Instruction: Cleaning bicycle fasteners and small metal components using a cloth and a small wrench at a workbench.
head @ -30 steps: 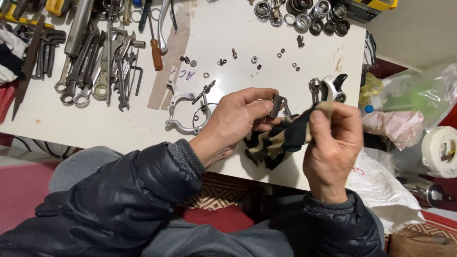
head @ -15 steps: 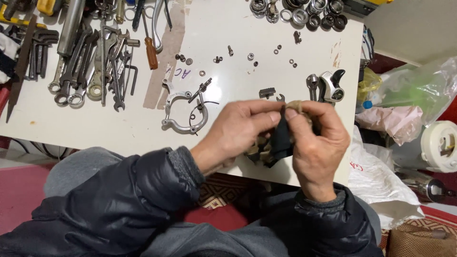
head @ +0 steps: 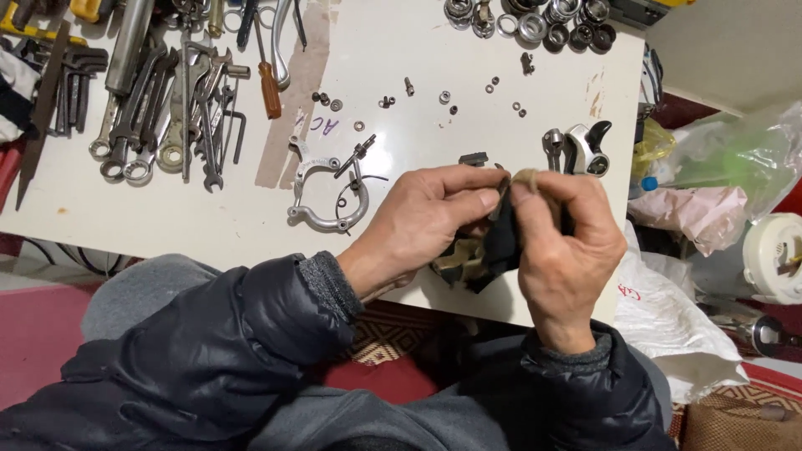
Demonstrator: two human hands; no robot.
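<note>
Dark, grimy rag (head: 493, 246), bunched between hands

A workshop: wrenches (head: 154, 117), bearings (head: 535, 17) and loose bolts (head: 401, 92) across a white table (head: 125, 209).

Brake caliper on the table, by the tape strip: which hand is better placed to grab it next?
Left, probably. The left hand sits right beside the silver brake caliper; the right hand is farther off and wrapped in the dark rag.

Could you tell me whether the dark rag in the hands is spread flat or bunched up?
Bunched up: the dark rag is crumpled between the left hand and right hand, folds hanging below.
</note>
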